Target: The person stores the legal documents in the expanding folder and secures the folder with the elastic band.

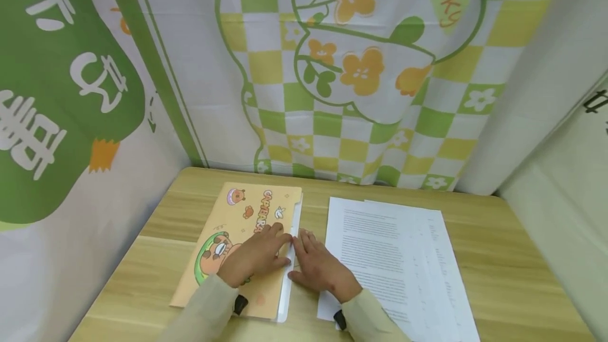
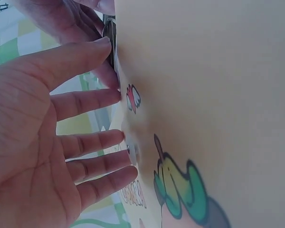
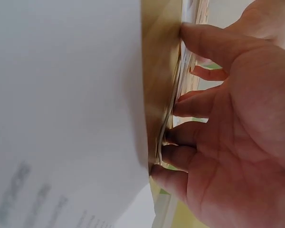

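Note:
An orange-tan file folder [image 1: 212,244] printed with capybara cartoons lies closed on the left part of the table, its white inner edge [image 1: 284,300] showing along the right side. My left hand [image 1: 256,255] rests on the cover near that edge. In the left wrist view its fingers [image 2: 92,145] reach out fairly straight, the tips touching the cover. Beside the folder, my right hand [image 1: 323,268] stands with extended fingers [image 3: 173,180] at the right edge, close to the left fingertips. Neither palm holds anything.
Printed paper sheets [image 1: 375,247], slightly offset from each other, lie right of the folder, partly under the right forearm. The wooden table [image 1: 503,257] meets a patterned curtain [image 1: 328,125] at its back edge. More fabric hangs on both sides.

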`<state>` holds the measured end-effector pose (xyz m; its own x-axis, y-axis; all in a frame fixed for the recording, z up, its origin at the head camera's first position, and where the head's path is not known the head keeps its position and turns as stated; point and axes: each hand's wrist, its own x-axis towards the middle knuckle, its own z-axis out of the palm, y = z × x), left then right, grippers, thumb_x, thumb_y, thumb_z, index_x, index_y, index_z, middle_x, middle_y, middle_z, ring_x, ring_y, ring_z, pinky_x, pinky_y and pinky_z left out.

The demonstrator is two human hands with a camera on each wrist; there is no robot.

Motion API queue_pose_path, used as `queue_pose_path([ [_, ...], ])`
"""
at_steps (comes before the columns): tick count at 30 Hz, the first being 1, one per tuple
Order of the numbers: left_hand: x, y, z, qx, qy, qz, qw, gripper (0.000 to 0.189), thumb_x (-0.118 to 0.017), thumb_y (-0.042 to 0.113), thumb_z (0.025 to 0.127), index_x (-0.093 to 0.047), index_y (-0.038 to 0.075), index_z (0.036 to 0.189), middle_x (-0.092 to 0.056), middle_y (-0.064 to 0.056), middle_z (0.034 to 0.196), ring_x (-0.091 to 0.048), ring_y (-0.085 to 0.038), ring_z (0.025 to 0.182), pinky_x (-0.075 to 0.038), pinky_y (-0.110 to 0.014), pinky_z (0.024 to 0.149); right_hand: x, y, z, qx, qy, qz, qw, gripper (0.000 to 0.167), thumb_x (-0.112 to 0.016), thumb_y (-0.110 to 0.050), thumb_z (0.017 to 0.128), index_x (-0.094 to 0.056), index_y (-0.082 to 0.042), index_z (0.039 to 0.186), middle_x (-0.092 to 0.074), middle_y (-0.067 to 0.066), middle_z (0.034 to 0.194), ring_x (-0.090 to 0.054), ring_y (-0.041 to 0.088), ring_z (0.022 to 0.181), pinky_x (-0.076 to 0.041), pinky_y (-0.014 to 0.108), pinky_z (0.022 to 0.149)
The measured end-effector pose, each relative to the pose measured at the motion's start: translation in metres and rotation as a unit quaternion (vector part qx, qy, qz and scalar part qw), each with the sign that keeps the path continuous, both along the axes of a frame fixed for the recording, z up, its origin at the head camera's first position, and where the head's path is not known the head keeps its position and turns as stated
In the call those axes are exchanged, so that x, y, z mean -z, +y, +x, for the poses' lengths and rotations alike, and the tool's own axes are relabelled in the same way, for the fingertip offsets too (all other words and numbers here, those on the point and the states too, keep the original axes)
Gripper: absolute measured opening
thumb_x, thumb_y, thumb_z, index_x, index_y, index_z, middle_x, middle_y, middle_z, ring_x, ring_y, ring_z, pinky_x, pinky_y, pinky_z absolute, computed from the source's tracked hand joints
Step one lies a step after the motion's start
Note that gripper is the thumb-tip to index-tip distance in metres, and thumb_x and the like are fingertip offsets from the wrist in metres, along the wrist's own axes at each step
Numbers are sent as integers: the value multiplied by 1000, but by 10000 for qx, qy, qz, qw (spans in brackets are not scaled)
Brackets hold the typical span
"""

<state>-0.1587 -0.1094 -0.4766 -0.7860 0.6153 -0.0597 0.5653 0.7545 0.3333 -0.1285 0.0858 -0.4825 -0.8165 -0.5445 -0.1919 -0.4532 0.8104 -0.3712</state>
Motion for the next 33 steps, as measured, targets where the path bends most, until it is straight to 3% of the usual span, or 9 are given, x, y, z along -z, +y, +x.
queue_pose_path([
  [4,1,-1,0,-178,-101,28,9998,54,-80,31,91,-61,8,136,-49,-20,136,-50,-36,118,-48,-53,96,-1,-3,-2,-23,-107,50,9999,83,-66,-40,100,-28,4,159,-16,29,165,-16,41,153,-22,52,120],
  [12,3,2,-4,-232,-16,-125,9997,72,-84,39,85,-55,9,145,-45,-17,134,-46,-33,116,-45,-52,99,-3,-2,-4,-29,-137,36,9999,84,-66,-41,100,-26,3,160,-15,27,166,-14,39,153,-22,52,120],
  [24,-2,2,-10,-336,92,-143,9993,74,-82,50,84,-58,11,142,-42,-20,133,-43,-33,112,-44,-54,96,-3,-2,-7,-92,-88,29,9999,83,-65,-39,101,-26,4,159,-15,28,165,-15,41,153,-23,53,119],
  [30,-1,4,-8,-451,121,-112,9988,70,-84,41,85,-58,9,141,-43,-21,129,-46,-34,110,-46,-51,95,-4,-4,-5,-90,-89,91,9999,83,-66,-40,100,-28,4,159,-16,29,165,-16,41,153,-24,52,119],
  [33,-1,6,-5,-456,321,-142,9983,63,-80,34,87,-58,9,141,-44,-21,126,-47,-33,106,-47,-48,93,-4,-3,-5,-71,-58,184,9998,84,-67,-40,99,-28,4,159,-16,28,165,-16,41,153,-24,52,119],
])
